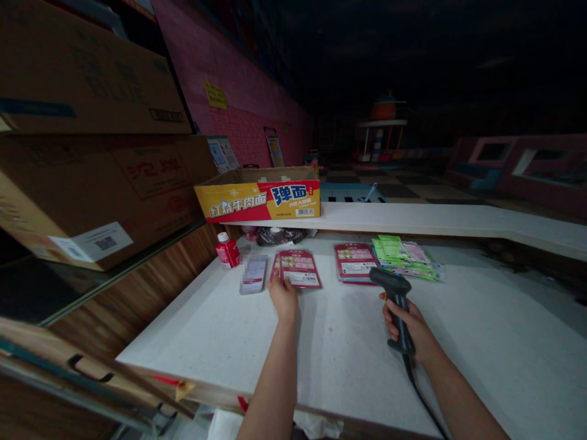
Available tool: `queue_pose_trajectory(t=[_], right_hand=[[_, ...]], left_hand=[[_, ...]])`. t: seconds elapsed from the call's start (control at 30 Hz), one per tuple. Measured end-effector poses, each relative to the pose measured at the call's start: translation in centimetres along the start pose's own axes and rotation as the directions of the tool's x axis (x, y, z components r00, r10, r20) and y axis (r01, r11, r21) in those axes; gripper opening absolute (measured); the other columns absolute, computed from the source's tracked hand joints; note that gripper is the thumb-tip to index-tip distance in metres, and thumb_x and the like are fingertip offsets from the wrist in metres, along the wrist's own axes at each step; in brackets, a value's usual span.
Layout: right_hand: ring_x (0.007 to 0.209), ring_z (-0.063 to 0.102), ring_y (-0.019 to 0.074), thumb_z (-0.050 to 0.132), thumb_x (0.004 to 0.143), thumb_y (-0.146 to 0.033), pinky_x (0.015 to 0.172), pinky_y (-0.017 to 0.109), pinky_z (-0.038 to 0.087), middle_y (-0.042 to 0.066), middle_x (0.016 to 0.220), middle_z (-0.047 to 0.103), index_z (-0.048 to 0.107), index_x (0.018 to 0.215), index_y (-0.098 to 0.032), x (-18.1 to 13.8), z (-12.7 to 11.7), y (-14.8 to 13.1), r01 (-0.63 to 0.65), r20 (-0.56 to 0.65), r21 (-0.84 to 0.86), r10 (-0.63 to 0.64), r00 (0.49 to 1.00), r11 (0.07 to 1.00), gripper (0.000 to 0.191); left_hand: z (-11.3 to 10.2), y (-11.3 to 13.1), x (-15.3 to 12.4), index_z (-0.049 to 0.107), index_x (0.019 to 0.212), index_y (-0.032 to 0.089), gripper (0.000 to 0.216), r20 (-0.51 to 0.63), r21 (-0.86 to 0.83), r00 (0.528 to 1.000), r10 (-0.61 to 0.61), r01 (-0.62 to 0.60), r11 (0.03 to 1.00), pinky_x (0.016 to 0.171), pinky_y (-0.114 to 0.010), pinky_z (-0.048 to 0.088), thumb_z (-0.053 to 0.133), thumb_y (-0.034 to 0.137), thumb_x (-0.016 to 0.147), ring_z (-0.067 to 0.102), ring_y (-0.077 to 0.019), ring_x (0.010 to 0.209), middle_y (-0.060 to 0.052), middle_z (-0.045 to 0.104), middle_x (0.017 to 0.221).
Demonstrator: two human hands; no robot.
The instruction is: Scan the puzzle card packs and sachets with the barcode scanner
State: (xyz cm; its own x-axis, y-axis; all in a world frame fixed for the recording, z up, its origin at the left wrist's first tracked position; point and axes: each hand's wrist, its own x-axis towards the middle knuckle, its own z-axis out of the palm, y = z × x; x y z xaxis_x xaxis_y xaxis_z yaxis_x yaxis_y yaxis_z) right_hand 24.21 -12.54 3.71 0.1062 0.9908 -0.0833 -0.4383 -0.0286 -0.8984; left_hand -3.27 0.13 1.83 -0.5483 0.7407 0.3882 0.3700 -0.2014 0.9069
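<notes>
My right hand (409,329) grips a black barcode scanner (393,295) by its handle, its head aimed toward the far side of the white counter (348,360). My left hand (283,296) rests on the near edge of a stack of red packets (299,267), fingers pinching it. A second stack of red packets (354,263) lies to the right of the first. Behind the scanner sits a pile of green and pink packets (406,255). The scanner's cable runs down past my right wrist.
A phone (254,274) and a small red bottle (227,250) lie left of the packets. A yellow-red open carton (259,197) sits on the raised ledge (440,219). Large cardboard boxes (92,183) are stacked at left. The room behind is dark.
</notes>
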Motion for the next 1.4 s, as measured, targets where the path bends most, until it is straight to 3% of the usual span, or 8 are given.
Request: queue_pose_trajectory(t=[0.17,0.27,0.4,0.53,0.77,1.0,1.13,1.4], right_hand=[[0.037,0.044,0.0073,0.082,0.071,-0.044,0.034,0.020,0.035,-0.006,0.058,0.055,0.061,0.100,-0.020,-0.1,0.1,-0.1,0.001,0.005,0.000,-0.001,1.000,1.000,0.043],[0.037,0.044,0.0075,0.082,0.070,-0.045,0.034,0.020,0.035,-0.006,0.058,0.055,0.061,0.099,-0.020,-0.2,0.2,-0.2,-0.012,0.009,-0.008,0.012,1.000,1.000,0.044],[0.037,0.044,0.0074,0.082,0.069,-0.045,0.034,0.020,0.035,-0.006,0.058,0.055,0.061,0.099,-0.020,-0.1,0.2,-0.2,-0.018,0.010,-0.009,0.018,1.000,1.000,0.044],[0.037,0.044,0.0073,0.082,0.070,-0.045,0.034,0.020,0.035,-0.006,0.058,0.055,0.061,0.099,-0.020,0.0,0.2,-0.1,-0.008,0.004,-0.009,0.008,1.000,1.000,0.043],[0.036,0.044,0.0071,0.082,0.069,-0.044,0.033,0.020,0.034,-0.006,0.058,0.055,0.062,0.098,-0.020,0.1,0.1,0.0,-0.013,-0.001,-0.009,0.013,1.000,1.000,0.043],[0.036,0.044,0.0071,0.082,0.070,-0.045,0.034,0.020,0.035,-0.006,0.058,0.056,0.061,0.098,-0.020,0.1,0.0,0.0,-0.019,0.002,-0.017,0.019,1.000,1.000,0.043],[0.035,0.044,0.0072,0.082,0.070,-0.045,0.033,0.020,0.034,-0.006,0.057,0.055,0.062,0.098,-0.020,0.3,-0.1,0.1,-0.020,0.004,-0.011,0.020,1.000,1.000,0.043],[0.036,0.043,0.0061,0.082,0.070,-0.045,0.033,0.019,0.035,-0.006,0.057,0.055,0.062,0.098,-0.020,0.2,-0.1,0.1,-0.017,0.001,0.001,0.017,1.000,1.000,0.043]], left_hand=[[-0.3,1.0,-0.4,0.064,0.118,0.013,0.041,0.033,0.352,0.986,0.161,-0.162,0.922,0.102,-0.050,0.039,0.053,0.014,0.079,0.053,-0.0311,0.113,-0.016,0.056,0.113],[-0.2,2.0,-1.2,0.064,0.118,0.015,0.041,0.199,0.422,0.949,0.243,-0.307,0.853,0.102,-0.048,0.039,0.050,0.010,0.080,0.051,-0.0299,0.114,-0.015,0.055,0.118],[0.5,3.3,-3.3,0.068,0.115,0.020,0.034,0.596,0.363,0.761,0.256,-0.540,0.759,0.098,-0.045,0.042,0.050,0.017,0.087,0.053,-0.0299,0.109,-0.014,0.060,0.115],[1.3,4.0,-5.6,0.064,0.127,0.027,0.042,0.705,0.362,0.671,0.231,-0.621,0.695,0.105,-0.055,0.033,0.061,0.034,0.086,0.045,-0.0372,0.123,-0.017,0.055,0.131],[1.4,3.9,-5.8,0.070,0.116,0.021,0.033,0.657,0.433,0.732,0.181,-0.563,0.704,0.110,-0.058,0.026,0.056,0.036,0.089,0.043,-0.0379,0.131,-0.020,0.055,0.135],[0.8,3.3,-4.6,0.060,0.131,0.020,0.045,0.535,0.512,0.834,0.137,-0.449,0.733,0.112,-0.062,0.021,0.050,0.038,0.092,0.036,-0.0402,0.138,-0.022,0.051,0.141],[0.6,3.2,-4.6,0.057,0.135,0.021,0.050,0.491,0.662,0.871,0.011,-0.380,0.646,0.109,-0.072,0.013,0.049,0.044,0.091,0.031,-0.0431,0.141,-0.022,0.044,0.148],[0.6,4.2,-5.0,0.048,0.143,0.024,0.057,0.466,0.797,0.880,-0.096,-0.370,0.477,0.111,-0.070,0.013,0.043,0.049,0.093,0.028,-0.0391,0.143,-0.016,0.036,0.154]])
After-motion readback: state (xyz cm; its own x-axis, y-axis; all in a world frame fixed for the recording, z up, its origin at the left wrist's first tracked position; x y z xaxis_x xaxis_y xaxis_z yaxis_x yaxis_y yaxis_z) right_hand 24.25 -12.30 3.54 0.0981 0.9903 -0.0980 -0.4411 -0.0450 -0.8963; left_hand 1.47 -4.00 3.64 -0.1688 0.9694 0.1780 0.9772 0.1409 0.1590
